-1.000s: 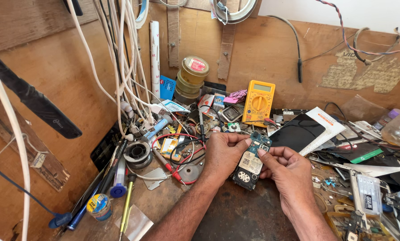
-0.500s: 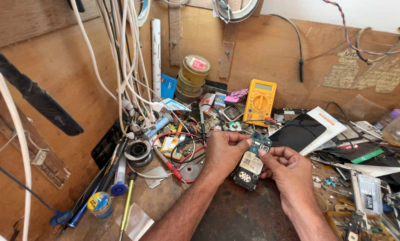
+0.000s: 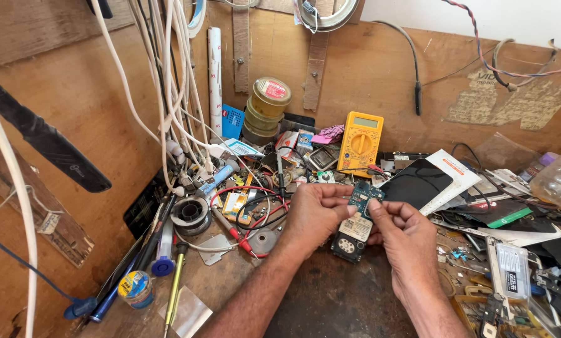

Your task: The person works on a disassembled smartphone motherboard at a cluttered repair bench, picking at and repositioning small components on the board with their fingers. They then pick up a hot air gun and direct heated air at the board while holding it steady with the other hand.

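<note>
The small blue-green circuit board [image 3: 363, 195] is held up just above the middle of the worktop [image 3: 330, 300], in front of the back wall, with a dark phone body [image 3: 350, 238] lying directly under it.

Grip: the left hand [image 3: 315, 213] is closed on the board's left edge, thumb on top and fingers beneath. The right hand [image 3: 405, 228] pinches the board's lower right corner between thumb and forefinger. Both grips are tight, fingertip-only, with no gap showing.

Risk, as judged: a hold on edges alone could let the board twist or slip, dropping it onto the phone body or into the clutter. Bare fingers on the components could smear or stress them.

Surroundings: red and black test leads [image 3: 255, 209] are coiled just left of the left hand, beside a solder reel [image 3: 190, 214]. A yellow multimeter [image 3: 360, 143] leans at the back edge. A black phone screen [image 3: 416, 183] lies just right of the board. White cables [image 3: 174, 94] hang at the left rear corner.
</note>
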### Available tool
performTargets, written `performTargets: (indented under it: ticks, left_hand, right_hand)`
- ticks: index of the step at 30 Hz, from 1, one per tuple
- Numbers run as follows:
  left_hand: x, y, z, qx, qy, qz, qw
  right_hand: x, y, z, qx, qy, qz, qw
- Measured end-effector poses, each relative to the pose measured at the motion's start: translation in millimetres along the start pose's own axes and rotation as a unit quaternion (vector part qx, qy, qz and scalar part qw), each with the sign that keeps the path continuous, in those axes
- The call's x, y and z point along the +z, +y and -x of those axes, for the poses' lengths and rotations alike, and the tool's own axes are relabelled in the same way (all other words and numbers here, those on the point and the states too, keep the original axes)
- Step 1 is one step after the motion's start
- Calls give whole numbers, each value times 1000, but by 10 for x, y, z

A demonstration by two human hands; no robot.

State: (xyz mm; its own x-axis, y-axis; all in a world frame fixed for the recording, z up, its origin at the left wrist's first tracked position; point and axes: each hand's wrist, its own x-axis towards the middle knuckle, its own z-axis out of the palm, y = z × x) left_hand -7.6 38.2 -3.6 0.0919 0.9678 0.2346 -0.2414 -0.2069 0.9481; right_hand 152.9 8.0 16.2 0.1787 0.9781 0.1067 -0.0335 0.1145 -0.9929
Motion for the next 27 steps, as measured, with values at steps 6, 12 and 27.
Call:
performTargets:
  ticks: [6, 12, 27]
  left_hand:
    - [160, 110, 105, 23, 29, -53, 998]
    - [224, 205, 156, 36, 62, -115, 991]
    - [236, 261, 172, 29, 63, -134, 989]
  right_hand:
    - [41, -48, -15, -20, 47, 50, 997]
    - [51, -12, -39, -39, 63, 65, 995]
    - [54, 1, -32, -63, 67, 71, 993]
